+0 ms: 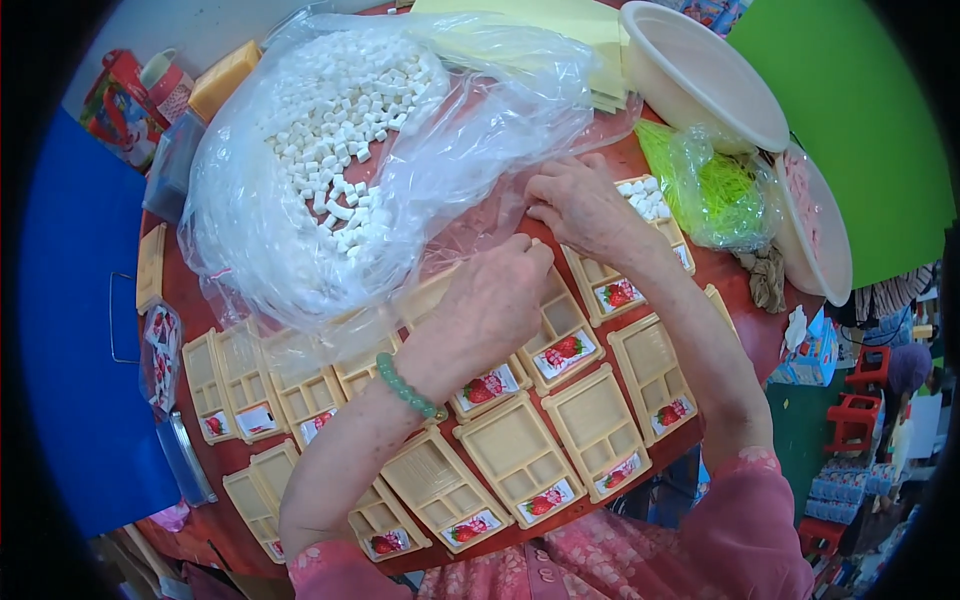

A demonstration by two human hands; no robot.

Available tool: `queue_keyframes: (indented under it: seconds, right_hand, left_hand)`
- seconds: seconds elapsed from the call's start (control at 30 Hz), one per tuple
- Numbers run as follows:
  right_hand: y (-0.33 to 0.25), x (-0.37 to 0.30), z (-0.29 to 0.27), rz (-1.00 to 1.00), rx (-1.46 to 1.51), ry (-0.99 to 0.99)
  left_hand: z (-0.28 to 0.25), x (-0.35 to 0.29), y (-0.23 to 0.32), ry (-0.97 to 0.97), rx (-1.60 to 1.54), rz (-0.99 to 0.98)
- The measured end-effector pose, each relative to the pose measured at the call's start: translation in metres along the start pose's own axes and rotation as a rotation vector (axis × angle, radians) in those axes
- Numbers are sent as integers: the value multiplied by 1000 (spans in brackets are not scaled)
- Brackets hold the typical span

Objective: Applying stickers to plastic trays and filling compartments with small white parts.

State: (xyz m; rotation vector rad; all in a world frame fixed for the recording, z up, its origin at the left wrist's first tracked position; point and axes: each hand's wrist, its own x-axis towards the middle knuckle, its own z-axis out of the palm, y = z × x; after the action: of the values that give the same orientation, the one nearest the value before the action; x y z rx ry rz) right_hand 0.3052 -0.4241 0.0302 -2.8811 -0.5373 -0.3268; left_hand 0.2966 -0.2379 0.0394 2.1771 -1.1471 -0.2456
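Observation:
My left hand [497,305], with a green bead bracelet [400,390] at the wrist, reaches over the beige compartment trays [508,437]. Its fingers are curled together at the tips, and what they hold, if anything, is hidden. Just beyond it, my right hand [592,210] is bent inward with fingers closed, beside the edge of a large clear plastic bag [490,130]. Whatever it pinches cannot be made out. Small white cubes [345,110] fill the bag's left part. More white cubes [645,198] lie in a tray by my right wrist. Small strawberry-printed packets [548,498] sit in many trays.
The trays stand in rows on a red table [700,345]. At the far right are a white basin [700,75], a bag of bright green shreds [725,195] and a bowl with pink shreds [835,260]. Left lies a container of packets [160,358]; red stools [852,420] stand beyond.

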Motion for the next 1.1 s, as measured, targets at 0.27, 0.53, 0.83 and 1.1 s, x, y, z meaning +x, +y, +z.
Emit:
queue_keyframes:
  seconds: [0.27, 0.53, 0.83, 1.1]
  right_hand:
    - [-28, -31, -39, 93, 431, -86]
    - [-35, -40, -32, 205, 496, -195]
    - [-35, -36, -33, 59, 457, -121]
    - [-57, 77, -31, -13, 496, 77]
  left_hand:
    - [3, -1, -10, 12, 32, 44]
    - [-9, -3, -4, 56, -75, -12]
    - [-57, -18, -22, 212, -198, 8]
    - [-92, -26, -122, 519, 313, -192]
